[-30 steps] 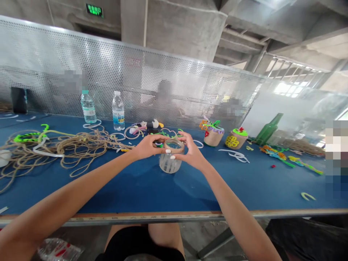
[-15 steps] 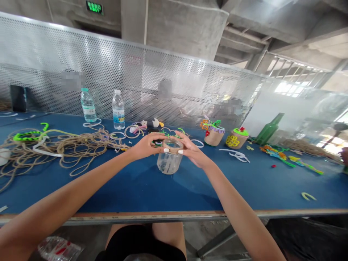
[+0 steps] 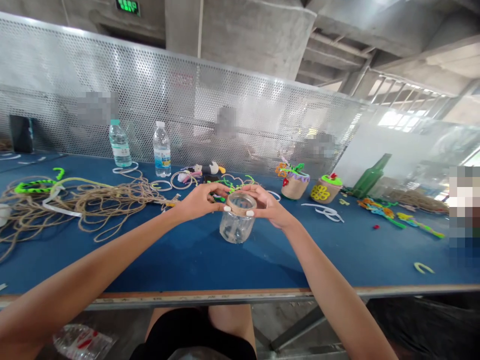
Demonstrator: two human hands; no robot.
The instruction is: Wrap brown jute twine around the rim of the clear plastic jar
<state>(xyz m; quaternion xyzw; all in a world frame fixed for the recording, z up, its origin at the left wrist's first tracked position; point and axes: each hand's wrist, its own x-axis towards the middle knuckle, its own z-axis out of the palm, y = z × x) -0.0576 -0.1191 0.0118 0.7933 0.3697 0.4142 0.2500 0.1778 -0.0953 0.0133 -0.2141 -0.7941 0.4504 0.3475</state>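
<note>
Front right: passable — tabletop (image 3: 348,255) | left: twine (image 3: 108,202) (tangled) blocks | rear: perforated panel (image 3: 180,95)

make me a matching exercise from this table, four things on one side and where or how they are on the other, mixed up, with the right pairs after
Things
1. clear glass jar
2. brown cord
3. teal-capped bottle
4. pot with a yellow flower

Places and states
A. upright, just left of the white-capped bottle
B. beside another decorated pot, on its right
C. in a loose, looping tangle
D. between the left hand and the right hand

Right pairs: 1-D, 2-C, 3-A, 4-B
</note>
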